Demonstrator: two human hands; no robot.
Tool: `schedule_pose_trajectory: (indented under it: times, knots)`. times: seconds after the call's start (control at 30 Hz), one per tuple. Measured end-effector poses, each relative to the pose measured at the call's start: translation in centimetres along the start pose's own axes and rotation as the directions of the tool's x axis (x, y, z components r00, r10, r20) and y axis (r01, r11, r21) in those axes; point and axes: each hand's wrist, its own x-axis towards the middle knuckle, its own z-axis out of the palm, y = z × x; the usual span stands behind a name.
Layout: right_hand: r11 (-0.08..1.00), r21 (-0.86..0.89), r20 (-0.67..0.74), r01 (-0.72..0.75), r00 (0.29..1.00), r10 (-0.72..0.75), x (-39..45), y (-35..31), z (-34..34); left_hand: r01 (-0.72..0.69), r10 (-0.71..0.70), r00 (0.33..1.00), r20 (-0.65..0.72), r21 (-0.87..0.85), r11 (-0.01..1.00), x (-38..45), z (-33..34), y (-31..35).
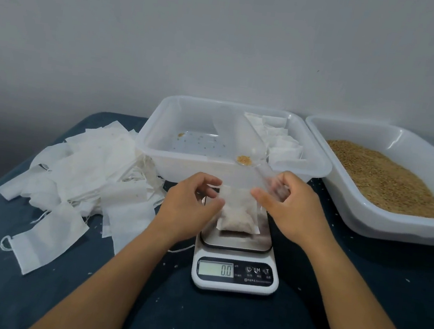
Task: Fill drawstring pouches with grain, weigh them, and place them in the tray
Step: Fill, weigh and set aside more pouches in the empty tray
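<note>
A small white cloth pouch [237, 211] with pale grain in its bottom sits on the steel plate of a white kitchen scale [234, 274]. The scale's screen reads 0.0. The left hand [190, 208] pinches the pouch's top left edge. The right hand [290, 204] curls round the handle of a clear plastic scoop [251, 146] and touches the pouch's top right corner. The scoop holds a little brown grain [244, 160].

Behind the scale, a clear plastic tray [159, 134] holds a row of filled white pouches [277, 139] and a few loose grains. To the right, a white plastic tub [364, 214] holds lots of golden-brown grain [382, 178]. A heap of empty white pouches [84, 174] lies on the dark blue cloth [217, 324].
</note>
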Motion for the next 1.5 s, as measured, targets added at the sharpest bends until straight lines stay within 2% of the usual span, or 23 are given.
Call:
schedule_pose_trajectory:
  times: [0.33, 0.6, 0.83, 0.97, 1.1, 1.27, 1.37, 1.5]
  knots:
    - [0.973, 0.229, -0.189, 0.016, 0.981, 0.028, 0.0, -0.2, -0.2, 0.186, -0.207, 0.964, -0.164, -0.134, 0.973, 1.1, -0.5, -1.5]
    - [0.957, 0.29, -0.268, 0.02, 0.961, 0.061, 0.2, 0.3, -0.1, 0.251, -0.327, 0.903, -0.28, -0.274, 0.928, 1.8, -1.2, -1.9]
    - [0.965, 0.26, -0.244, 0.024, 0.969, 0.042, 0.2, 0.3, -0.1, 0.257, -0.334, 0.905, -0.264, -0.286, 0.923, 1.7, -1.2, -1.7]
    - [0.973, 0.228, -0.276, 0.029, 0.961, 0.036, 0.3, 0.2, -0.7, 0.247, -0.304, 0.927, -0.221, -0.249, 0.936, 1.4, -1.0, -1.4]
    - [0.992, 0.125, -0.345, -0.006, 0.937, 0.049, 1.5, 0.3, -3.9, 0.212, -0.244, 0.954, -0.171, -0.185, 0.959, 1.0, -1.0, -1.0]
    - [0.971, -0.105, -0.389, -0.214, 0.908, 0.158, 4.8, 2.2, -9.6, 0.151, -0.155, 0.981, -0.119, -0.041, 0.988, 0.4, -0.8, -0.4]
    - [0.878, -0.317, -0.374, -0.358, 0.898, 0.232, 6.5, 4.3, -12.7, 0.124, -0.12, 0.99, -0.069, 0.046, 0.991, 0.0, -0.7, -0.2]
    - [0.723, -0.518, -0.225, -0.456, 0.889, 0.399, 7.7, 6.1, -14.5, 0.089, -0.082, 0.995, -0.048, 0.169, 0.982, -0.2, -0.8, 0.2]
